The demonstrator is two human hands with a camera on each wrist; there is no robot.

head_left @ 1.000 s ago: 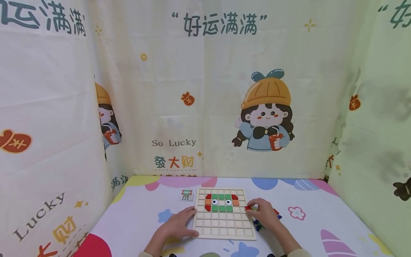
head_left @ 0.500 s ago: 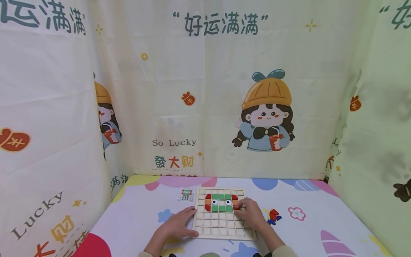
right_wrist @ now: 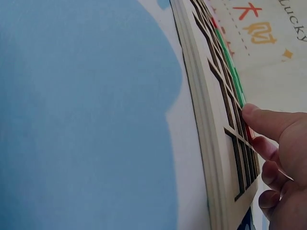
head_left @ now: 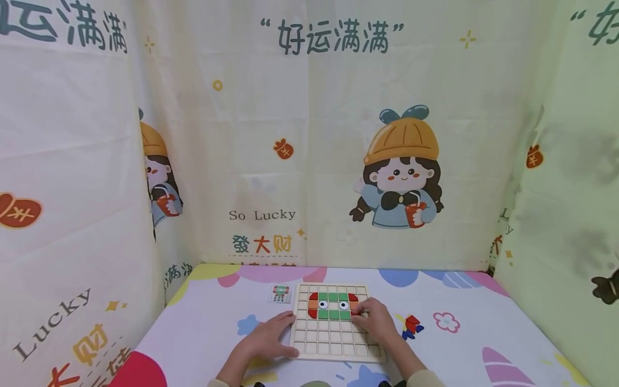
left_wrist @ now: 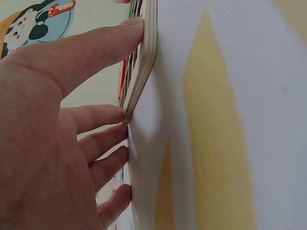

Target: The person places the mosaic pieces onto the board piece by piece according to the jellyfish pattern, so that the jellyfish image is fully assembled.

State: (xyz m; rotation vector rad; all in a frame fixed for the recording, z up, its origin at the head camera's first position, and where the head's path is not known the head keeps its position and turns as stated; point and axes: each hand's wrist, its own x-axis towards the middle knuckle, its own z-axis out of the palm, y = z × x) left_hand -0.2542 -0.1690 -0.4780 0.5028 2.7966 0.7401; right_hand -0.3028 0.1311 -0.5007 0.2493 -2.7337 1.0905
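A wooden grid board lies on the table, with red, orange and green pieces and two eye pieces set in its upper cells. At its left side is my left hand; in the left wrist view the thumb rests on the board's edge and the fingers extend along it, fairly straight. My right hand is over the right part of the grid. Its thumb and index finger pinch a red piece at a cell below the orange one; the fingertips mostly cover it.
To the right of the board lies a small pile of red and blue pieces. A picture card with a small gridded figure sits by the board's upper left corner. Printed cloth walls stand behind and at both sides.
My right hand has moved left from beside the board onto the grid with the red piece, uncovering the pile. Over the last half second it has barely shifted. The left hand has stayed put.
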